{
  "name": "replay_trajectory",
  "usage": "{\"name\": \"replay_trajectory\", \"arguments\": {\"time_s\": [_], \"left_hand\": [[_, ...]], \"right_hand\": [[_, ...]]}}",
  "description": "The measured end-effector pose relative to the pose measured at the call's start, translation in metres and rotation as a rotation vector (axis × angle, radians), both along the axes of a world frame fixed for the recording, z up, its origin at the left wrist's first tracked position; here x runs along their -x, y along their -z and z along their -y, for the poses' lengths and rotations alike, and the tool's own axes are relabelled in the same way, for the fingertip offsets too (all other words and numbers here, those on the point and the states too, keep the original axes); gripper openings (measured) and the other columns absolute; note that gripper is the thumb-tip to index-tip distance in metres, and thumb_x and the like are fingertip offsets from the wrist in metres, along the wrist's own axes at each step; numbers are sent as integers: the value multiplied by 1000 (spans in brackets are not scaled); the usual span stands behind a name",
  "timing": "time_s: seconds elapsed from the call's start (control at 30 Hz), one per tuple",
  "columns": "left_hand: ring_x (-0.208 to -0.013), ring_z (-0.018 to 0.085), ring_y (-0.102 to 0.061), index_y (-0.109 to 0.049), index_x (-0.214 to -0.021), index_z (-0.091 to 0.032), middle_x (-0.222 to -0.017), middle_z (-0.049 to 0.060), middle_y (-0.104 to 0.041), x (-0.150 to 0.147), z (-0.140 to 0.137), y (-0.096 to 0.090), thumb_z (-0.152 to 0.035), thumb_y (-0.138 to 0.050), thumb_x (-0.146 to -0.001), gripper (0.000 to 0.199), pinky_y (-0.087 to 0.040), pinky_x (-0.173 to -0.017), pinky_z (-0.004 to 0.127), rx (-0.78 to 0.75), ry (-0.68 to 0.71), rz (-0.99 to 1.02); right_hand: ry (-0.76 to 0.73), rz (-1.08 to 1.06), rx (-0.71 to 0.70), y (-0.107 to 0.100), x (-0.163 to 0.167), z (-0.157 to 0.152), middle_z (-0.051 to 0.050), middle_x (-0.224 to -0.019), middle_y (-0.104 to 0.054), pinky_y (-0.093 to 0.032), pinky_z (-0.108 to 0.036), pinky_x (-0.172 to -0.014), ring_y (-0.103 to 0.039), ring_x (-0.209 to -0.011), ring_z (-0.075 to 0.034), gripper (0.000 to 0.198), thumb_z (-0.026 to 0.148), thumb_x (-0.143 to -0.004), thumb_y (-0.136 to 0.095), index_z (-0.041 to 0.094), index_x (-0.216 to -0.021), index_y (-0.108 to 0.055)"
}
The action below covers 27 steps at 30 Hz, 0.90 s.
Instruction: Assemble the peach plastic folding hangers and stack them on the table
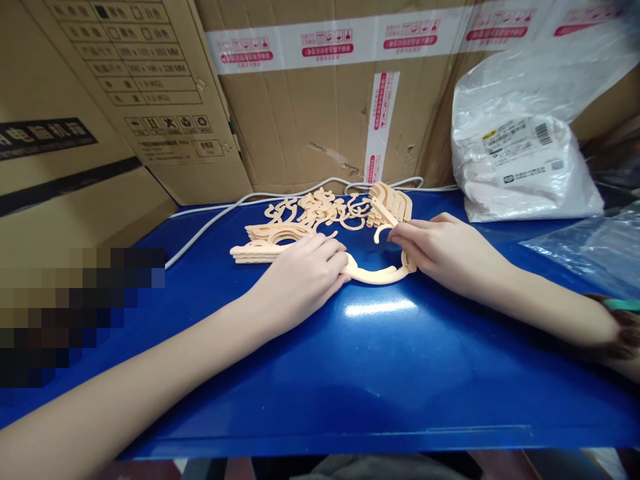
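A beige plastic folding hanger [376, 275] is held between my two hands just above the blue table. My left hand [313, 273] is closed on its left end, and my right hand [445, 250] pinches its right end. From under the right fingertips sticks out a beige hook [382, 233], partly hidden by them. Right beside my left hand lies a stack of beige hanger pieces [254, 255], partly covered by that hand. Farther back are a loose pile of curved hooks [320, 207] and a stack of angled hanger arms [393, 202].
The blue table [350, 393] ends at a low front edge. Large cardboard boxes [300, 120] wall in the back and left. A white cable [210, 228] runs along the back. On the right stand a filled plastic bag [530, 167] and clear film [595, 247].
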<state>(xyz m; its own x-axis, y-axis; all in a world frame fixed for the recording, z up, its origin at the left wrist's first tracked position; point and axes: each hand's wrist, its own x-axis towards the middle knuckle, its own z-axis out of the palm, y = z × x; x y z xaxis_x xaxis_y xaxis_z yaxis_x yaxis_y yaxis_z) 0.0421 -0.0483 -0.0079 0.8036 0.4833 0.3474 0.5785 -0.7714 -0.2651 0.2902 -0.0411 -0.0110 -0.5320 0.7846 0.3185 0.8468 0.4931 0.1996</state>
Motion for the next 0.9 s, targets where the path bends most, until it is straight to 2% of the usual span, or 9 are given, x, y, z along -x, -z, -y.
{"name": "replay_trajectory", "arguments": {"time_s": [0.13,0.3,0.53,0.7,0.9], "left_hand": [[-96,23,-61,-65,-93,-12,-104,11,-67,1,1,-2,-26,-38,-101,31,-46,-81,35,60,0,19],[-92,22,-62,-65,-90,-13,-109,10,-64,2,2,-2,-26,-40,-100,30,-48,-77,33,38,20,28],[-90,21,-63,-66,-92,-12,-104,10,-67,2,3,-3,-25,-39,-101,31,-49,-79,33,43,53,30],[-90,21,-64,-65,-93,-11,-99,9,-69,2,5,-3,-25,-38,-101,31,-49,-80,33,53,61,60],[-85,21,-64,-64,-94,-10,-96,9,-70,2,4,-1,-25,-39,-101,30,-50,-76,34,31,90,85]], "right_hand": [[-2,3,0,0,1,1,-7,-87,-70,-39,-35,-75,-62,-73,-19,30,19,-97,-35,17,-102,-64],[-5,18,33,0,4,3,-7,-88,-69,-39,-35,-75,-62,-73,-20,29,15,-92,-38,17,-105,-64],[-79,-12,44,1,6,4,-8,-92,-68,-39,-35,-76,-62,-76,-20,30,19,-96,-34,16,-106,-62],[-182,-9,114,1,8,8,-7,-93,-64,-40,-33,-70,-56,-69,-19,29,22,-99,-33,18,-111,-59],[-220,6,120,2,8,9,-6,-91,-60,-38,-31,-66,-50,-62,-17,29,23,-98,-32,17,-112,-58]]}}
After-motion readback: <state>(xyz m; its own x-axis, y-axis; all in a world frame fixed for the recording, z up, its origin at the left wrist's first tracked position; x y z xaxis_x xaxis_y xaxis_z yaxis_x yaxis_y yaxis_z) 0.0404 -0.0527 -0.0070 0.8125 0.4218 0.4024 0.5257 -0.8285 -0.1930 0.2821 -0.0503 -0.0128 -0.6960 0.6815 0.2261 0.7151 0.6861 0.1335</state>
